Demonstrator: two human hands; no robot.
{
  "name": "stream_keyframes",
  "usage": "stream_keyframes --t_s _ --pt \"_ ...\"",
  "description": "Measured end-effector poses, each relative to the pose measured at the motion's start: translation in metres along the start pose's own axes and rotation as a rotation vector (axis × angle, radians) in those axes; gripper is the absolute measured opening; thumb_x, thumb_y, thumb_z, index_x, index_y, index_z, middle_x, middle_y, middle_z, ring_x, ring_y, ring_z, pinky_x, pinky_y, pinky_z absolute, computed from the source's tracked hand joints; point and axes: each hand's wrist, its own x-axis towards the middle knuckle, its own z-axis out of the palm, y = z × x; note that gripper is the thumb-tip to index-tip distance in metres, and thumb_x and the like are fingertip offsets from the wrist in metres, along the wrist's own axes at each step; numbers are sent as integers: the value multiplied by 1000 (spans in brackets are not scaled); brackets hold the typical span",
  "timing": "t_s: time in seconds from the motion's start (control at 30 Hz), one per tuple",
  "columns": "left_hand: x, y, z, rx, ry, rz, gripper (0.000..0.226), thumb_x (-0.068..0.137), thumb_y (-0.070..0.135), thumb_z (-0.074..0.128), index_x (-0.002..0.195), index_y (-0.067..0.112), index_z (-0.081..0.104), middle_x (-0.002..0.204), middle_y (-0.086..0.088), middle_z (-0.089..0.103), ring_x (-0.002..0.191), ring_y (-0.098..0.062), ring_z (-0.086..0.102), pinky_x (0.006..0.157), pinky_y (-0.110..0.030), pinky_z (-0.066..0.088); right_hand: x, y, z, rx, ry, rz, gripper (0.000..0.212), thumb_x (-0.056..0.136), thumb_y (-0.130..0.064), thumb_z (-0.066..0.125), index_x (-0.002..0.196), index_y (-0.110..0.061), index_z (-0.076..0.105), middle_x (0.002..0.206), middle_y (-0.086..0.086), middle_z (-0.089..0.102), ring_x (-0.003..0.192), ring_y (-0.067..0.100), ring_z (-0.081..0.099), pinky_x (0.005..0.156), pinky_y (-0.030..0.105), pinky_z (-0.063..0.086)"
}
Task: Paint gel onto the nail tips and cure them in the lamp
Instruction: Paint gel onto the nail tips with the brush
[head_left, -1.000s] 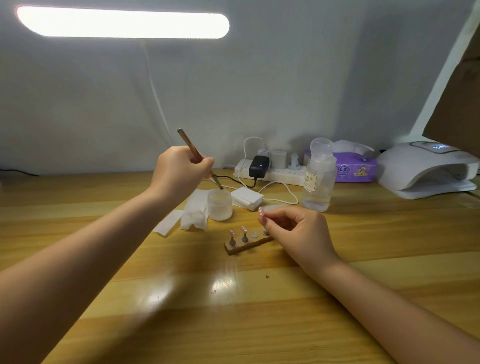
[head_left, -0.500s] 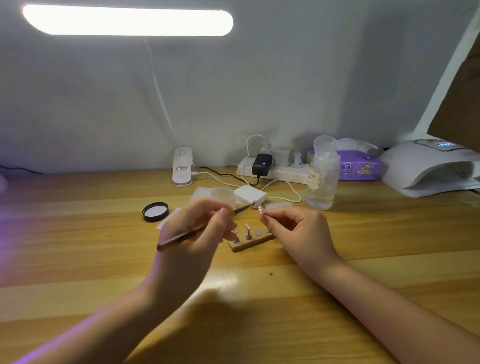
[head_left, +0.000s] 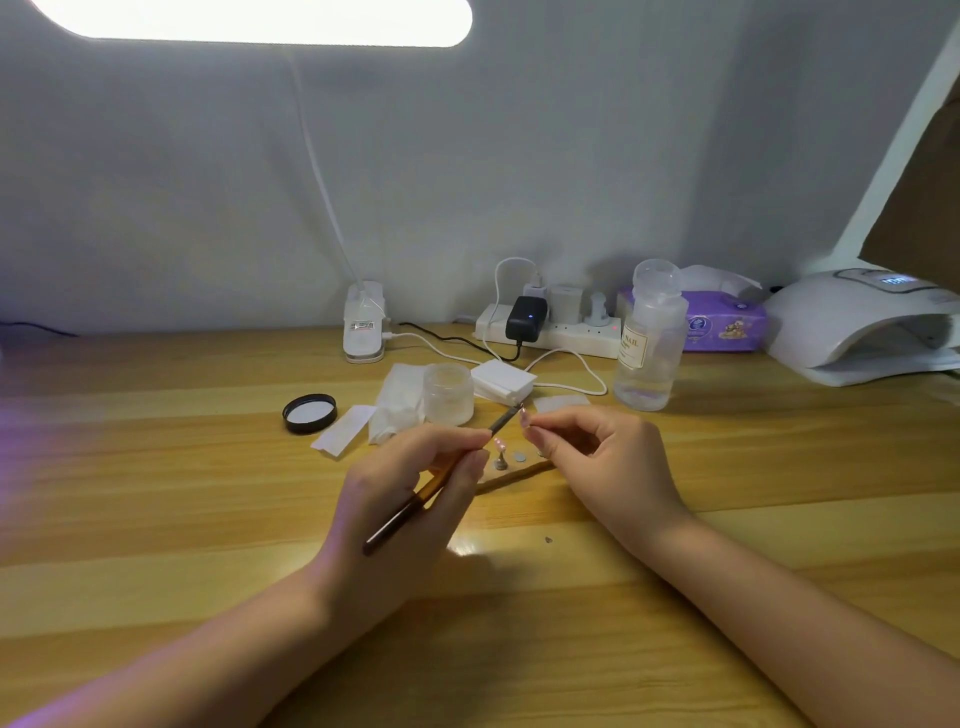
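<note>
Head view, centre frame: left hand grip closed on brush, bristle end touching nail tip pinched in right hand above desk. Curing lamp far right. Risk: small tip could twist in pinch, smearing gel onto fingers; open jar just behind could be knocked.
</note>
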Motion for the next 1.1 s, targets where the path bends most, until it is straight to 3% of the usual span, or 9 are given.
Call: stream_keyframes --t_s 0.33,0.57,0.97,1.1 --pt "1 5 -1 -48 -35 -70 26 90 25 56 95 5 71 82 -1 72 77 -18 70 63 -46 56 0 0 -1 -37 -12 -15 15 83 -14 73 97 -19 75 82 -7 72 75 4 65 70 18 53" --pt "2 2 -1 -25 -17 -49 23 91 26 56 104 12 69 90 0 73 83 -15 71 68 -46 57 -1 -1 0 -34 -22 -22 14 83 -15 73 95 -20 75 82 -9 72 76 2 66 69 16 52" --pt "-1 1 0 -164 9 -149 22 91 26 56 96 10 70 82 6 74 78 -14 72 68 -31 59 -1 -1 -1 -4 -40 -3 16 84 -11 71 93 -25 73 77 -9 70 73 5 65 69 18 52" --pt "1 -4 0 -180 24 -178 23 91 27 56 99 10 69 84 1 74 80 -19 72 70 -38 60 -1 -3 -2 17 -57 -11 17 84 -12 71 92 -27 71 78 -8 71 74 7 66 70 21 54"
